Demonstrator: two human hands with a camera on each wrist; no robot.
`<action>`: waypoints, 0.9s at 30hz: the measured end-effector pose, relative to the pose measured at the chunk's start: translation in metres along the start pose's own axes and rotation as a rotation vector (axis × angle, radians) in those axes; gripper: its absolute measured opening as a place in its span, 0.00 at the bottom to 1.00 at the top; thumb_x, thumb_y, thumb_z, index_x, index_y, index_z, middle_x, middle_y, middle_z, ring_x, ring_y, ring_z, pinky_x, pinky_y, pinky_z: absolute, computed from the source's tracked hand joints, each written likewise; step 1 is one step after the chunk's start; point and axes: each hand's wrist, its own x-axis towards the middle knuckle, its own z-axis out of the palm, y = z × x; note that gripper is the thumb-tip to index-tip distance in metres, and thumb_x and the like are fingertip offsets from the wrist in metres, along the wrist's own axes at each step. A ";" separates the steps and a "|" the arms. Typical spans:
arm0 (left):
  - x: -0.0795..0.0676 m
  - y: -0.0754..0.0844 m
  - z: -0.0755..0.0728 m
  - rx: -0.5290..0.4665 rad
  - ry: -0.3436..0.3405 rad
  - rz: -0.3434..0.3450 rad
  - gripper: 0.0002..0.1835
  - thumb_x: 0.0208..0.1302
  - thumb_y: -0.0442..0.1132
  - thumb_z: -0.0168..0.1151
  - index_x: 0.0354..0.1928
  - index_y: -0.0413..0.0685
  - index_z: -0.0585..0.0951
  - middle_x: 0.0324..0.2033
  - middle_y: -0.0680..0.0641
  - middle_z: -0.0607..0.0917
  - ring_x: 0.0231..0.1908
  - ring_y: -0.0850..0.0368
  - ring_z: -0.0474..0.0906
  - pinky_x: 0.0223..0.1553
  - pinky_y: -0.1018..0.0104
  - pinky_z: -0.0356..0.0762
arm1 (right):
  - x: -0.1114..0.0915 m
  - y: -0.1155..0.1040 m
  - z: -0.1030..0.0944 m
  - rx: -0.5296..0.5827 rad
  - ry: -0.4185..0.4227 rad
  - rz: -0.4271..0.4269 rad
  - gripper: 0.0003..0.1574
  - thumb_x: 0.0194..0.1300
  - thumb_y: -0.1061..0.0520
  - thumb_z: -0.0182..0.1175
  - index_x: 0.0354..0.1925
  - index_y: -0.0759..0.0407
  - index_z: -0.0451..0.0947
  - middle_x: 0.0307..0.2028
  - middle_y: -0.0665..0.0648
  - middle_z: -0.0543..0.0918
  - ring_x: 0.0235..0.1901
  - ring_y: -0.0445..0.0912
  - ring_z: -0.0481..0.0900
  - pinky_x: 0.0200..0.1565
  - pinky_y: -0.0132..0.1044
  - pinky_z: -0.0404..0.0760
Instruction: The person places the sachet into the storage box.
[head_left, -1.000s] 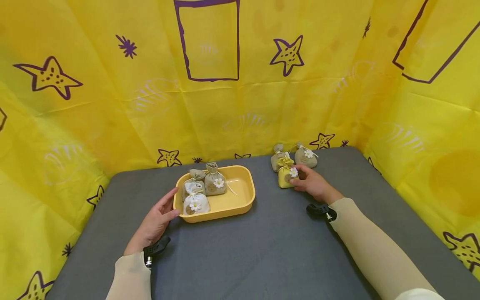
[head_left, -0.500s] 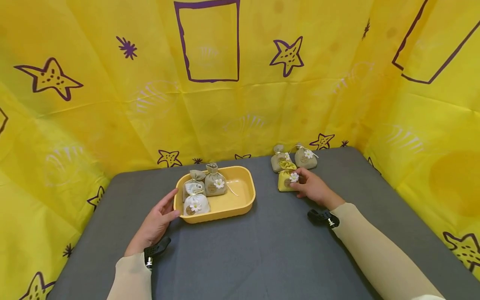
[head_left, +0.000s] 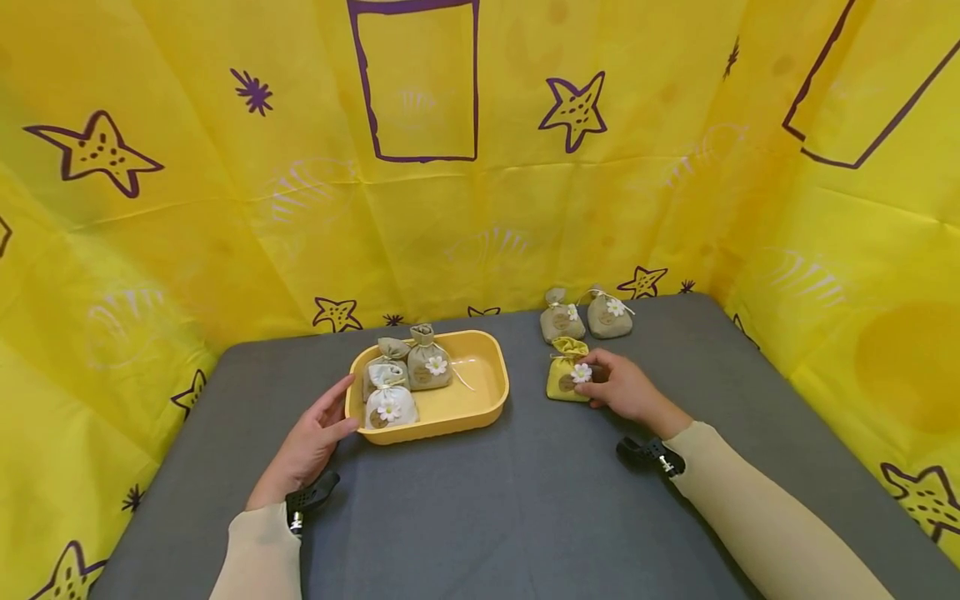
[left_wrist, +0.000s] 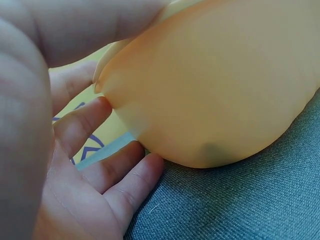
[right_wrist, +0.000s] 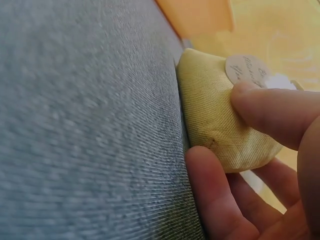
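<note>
Over grey cloth, left hand touches tray; right hand pinches yellow sachet, now drawn nearer.

Yellow cloth walls behind, left and right, creased; printed with purple-outlined starfish, purple bursts, rectangular outlines, faint pale shells. Grey fabric-covered counter below, far corners rounded. Light bright, fairly even.

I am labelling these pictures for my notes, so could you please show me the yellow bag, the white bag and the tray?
Yellow bag (head_left: 561, 367): head view, on its cloth front.
White bag (head_left: 397, 394): head view, on its upper front cloth.
Tray (head_left: 459, 406): head view, on its bare floor.
</note>
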 end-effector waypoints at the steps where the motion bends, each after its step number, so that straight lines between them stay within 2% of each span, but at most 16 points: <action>1: 0.000 0.000 0.000 0.001 0.000 -0.002 0.40 0.72 0.31 0.58 0.79 0.47 0.50 0.78 0.45 0.43 0.76 0.48 0.37 0.66 0.66 0.55 | -0.001 0.000 0.000 -0.006 -0.001 -0.008 0.20 0.62 0.57 0.71 0.50 0.58 0.75 0.44 0.61 0.83 0.38 0.51 0.81 0.35 0.43 0.86; 10: -0.001 0.001 0.000 0.014 0.007 -0.012 0.41 0.72 0.32 0.59 0.79 0.46 0.49 0.78 0.45 0.44 0.76 0.48 0.37 0.66 0.66 0.55 | -0.019 -0.009 0.004 0.031 -0.017 -0.010 0.20 0.58 0.61 0.73 0.47 0.59 0.78 0.40 0.60 0.83 0.33 0.51 0.83 0.32 0.45 0.86; 19: 0.000 0.000 0.000 0.010 0.011 0.002 0.40 0.72 0.31 0.59 0.79 0.45 0.50 0.78 0.45 0.44 0.76 0.47 0.38 0.66 0.63 0.54 | -0.030 -0.015 -0.005 0.005 0.025 -0.046 0.19 0.57 0.62 0.73 0.48 0.59 0.81 0.42 0.61 0.82 0.33 0.52 0.82 0.32 0.45 0.86; 27: 0.000 -0.001 -0.001 0.003 0.005 0.011 0.40 0.72 0.31 0.59 0.79 0.45 0.50 0.78 0.45 0.44 0.76 0.48 0.37 0.67 0.65 0.54 | -0.038 -0.021 -0.011 -0.030 0.064 -0.064 0.22 0.56 0.58 0.75 0.50 0.59 0.83 0.45 0.60 0.83 0.32 0.53 0.83 0.31 0.47 0.86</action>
